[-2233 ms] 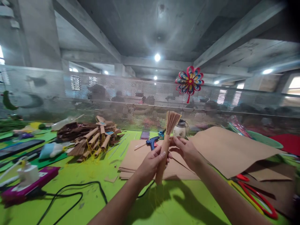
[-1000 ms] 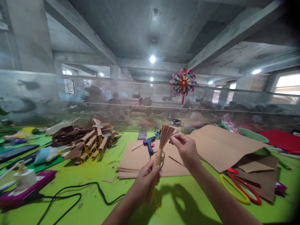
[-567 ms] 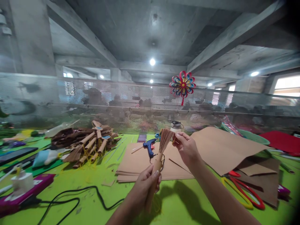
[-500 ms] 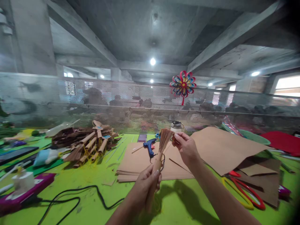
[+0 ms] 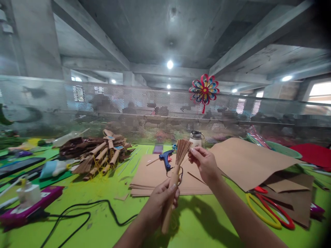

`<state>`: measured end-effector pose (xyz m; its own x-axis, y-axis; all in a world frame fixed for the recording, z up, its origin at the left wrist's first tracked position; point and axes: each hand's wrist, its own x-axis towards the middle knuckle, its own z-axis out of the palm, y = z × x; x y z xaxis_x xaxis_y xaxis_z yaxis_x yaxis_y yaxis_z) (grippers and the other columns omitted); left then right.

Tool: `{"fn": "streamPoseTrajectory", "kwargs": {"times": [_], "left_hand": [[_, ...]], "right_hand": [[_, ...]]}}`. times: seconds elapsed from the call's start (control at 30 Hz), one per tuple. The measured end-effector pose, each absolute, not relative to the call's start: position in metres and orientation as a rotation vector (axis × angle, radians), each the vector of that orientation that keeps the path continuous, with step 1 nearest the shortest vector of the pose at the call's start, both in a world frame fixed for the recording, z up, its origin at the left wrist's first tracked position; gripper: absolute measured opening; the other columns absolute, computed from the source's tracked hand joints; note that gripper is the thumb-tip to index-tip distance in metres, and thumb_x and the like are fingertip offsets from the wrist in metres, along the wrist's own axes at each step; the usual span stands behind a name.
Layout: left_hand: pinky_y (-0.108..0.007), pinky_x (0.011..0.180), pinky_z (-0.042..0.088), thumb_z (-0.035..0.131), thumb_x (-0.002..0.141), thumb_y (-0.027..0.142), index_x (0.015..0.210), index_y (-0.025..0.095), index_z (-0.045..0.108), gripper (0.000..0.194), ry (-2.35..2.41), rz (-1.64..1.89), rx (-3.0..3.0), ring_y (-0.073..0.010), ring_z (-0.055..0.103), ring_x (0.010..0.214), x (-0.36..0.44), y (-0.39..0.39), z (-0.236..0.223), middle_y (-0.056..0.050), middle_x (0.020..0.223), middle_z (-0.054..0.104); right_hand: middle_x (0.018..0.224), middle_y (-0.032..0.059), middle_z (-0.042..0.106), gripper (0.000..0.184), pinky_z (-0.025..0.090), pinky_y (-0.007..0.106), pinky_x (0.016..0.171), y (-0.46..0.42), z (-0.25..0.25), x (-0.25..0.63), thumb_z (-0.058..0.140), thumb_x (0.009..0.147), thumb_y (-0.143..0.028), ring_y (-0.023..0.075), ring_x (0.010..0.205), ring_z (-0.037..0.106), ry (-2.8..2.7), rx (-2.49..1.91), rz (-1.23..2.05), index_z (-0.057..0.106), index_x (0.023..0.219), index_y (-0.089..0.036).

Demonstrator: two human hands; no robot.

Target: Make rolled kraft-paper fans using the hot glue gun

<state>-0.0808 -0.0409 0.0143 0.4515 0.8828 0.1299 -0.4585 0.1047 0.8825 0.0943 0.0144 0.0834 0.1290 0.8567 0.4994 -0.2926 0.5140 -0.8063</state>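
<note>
My left hand (image 5: 164,199) is wrapped round the rolled handle of a small brown paper broom (image 5: 183,151), which stands tilted with its fanned, pleated head up. Thumb and forefinger of my right hand (image 5: 204,163) are pinched at the right edge of that fanned head. Just behind the broom, a blue glue gun (image 5: 165,159) lies on a stack of brown paper sheets (image 5: 144,179). Yellow thread (image 5: 176,220) hangs near the lower end of the handle.
Finished-looking paper brooms (image 5: 103,155) lie heaped at the left. A purple power strip (image 5: 49,201) with a black cable (image 5: 103,203) sits front left. Scissors with red and yellow handles (image 5: 274,213) and large brown paper (image 5: 253,162) are at the right. Behind stands a lidded jar (image 5: 196,138).
Both hands keep their hold on the broom, and my right fingers have shifted slightly at the head's edge. The whole view has moved a little.
</note>
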Motion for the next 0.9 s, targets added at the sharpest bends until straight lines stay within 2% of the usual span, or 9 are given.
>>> {"fn": "streamPoseTrajectory", "kwargs": {"times": [0.2, 0.47, 0.63, 0.7, 0.77, 0.83, 0.9], "left_hand": [[-0.019, 0.052, 0.032, 0.066, 0.083, 0.036, 0.107, 0.014, 0.062, 0.033, 0.496, 1.032, 1.026, -0.0058, 0.041, 0.055, -0.081, -0.04, 0.014, 0.001, 0.07, 0.049], [-0.018, 0.053, 0.034, 0.063, 0.085, 0.032, 0.108, 0.014, 0.061, 0.029, 0.481, 1.037, 1.017, -0.0056, 0.043, 0.056, -0.082, -0.038, 0.011, 0.0, 0.073, 0.051], [-0.018, 0.054, 0.038, 0.063, 0.085, 0.031, 0.109, 0.015, 0.061, 0.028, 0.453, 1.131, 0.988, -0.008, 0.047, 0.059, -0.083, -0.036, 0.015, -0.002, 0.074, 0.054], [-0.019, 0.055, 0.041, 0.065, 0.083, 0.029, 0.109, 0.015, 0.061, 0.03, 0.434, 1.197, 0.956, -0.0088, 0.048, 0.058, -0.083, -0.034, 0.021, -0.001, 0.071, 0.054], [-0.02, 0.057, 0.043, 0.066, 0.081, 0.028, 0.107, 0.014, 0.061, 0.03, 0.401, 1.266, 0.912, -0.0097, 0.05, 0.059, -0.084, -0.031, 0.029, -0.001, 0.071, 0.055], [-0.021, 0.058, 0.045, 0.066, 0.08, 0.026, 0.106, 0.014, 0.06, 0.029, 0.376, 1.331, 0.884, -0.0104, 0.051, 0.06, -0.085, -0.026, 0.04, -0.001, 0.072, 0.055], [-0.021, 0.058, 0.046, 0.066, 0.08, 0.024, 0.104, 0.014, 0.06, 0.027, 0.385, 1.425, 0.864, -0.0099, 0.051, 0.06, -0.086, -0.02, 0.051, 0.0, 0.071, 0.056]], "right_hand": [[0.061, 0.0011, 0.061, 0.025, 0.039, 0.023, 0.051, 0.02, 0.079, 0.096, 0.074, 0.072, -0.038, 0.0095, 0.053, 0.052, -1.2, -0.641, 0.893, 0.066, 0.069, -0.014], [0.058, 0.0015, 0.058, 0.033, 0.042, 0.026, 0.054, 0.006, 0.07, 0.098, 0.06, 0.084, -0.043, 0.0119, 0.053, 0.051, -1.586, -0.876, 0.594, 0.064, 0.069, -0.014], [0.062, 0.0024, 0.059, 0.034, 0.044, 0.027, 0.056, -0.012, 0.057, 0.098, 0.057, 0.087, -0.043, 0.0128, 0.058, 0.052, -1.672, -0.918, 0.6, 0.064, 0.071, -0.015], [0.07, 0.004, 0.061, 0.032, 0.046, 0.027, 0.058, -0.018, 0.05, 0.093, 0.058, 0.086, -0.044, 0.0139, 0.063, 0.055, -1.675, -0.923, 0.697, 0.065, 0.077, -0.014], [0.086, 0.0071, 0.065, 0.033, 0.049, 0.026, 0.058, -0.025, 0.043, 0.085, 0.059, 0.085, -0.046, 0.0162, 0.074, 0.058, -1.694, -0.881, 0.915, 0.066, 0.092, -0.015], [0.103, 0.0094, 0.064, 0.04, 0.049, 0.024, 0.055, -0.031, 0.035, 0.074, 0.061, 0.083, -0.049, 0.0188, 0.085, 0.061, -1.725, -0.789, 1.199, 0.063, 0.108, -0.017], [0.105, 0.0098, 0.064, 0.046, 0.048, 0.022, 0.05, -0.036, 0.028, 0.064, 0.062, 0.082, -0.05, 0.0196, 0.087, 0.063, -1.733, -0.702, 1.438, 0.059, 0.116, -0.019]]}}
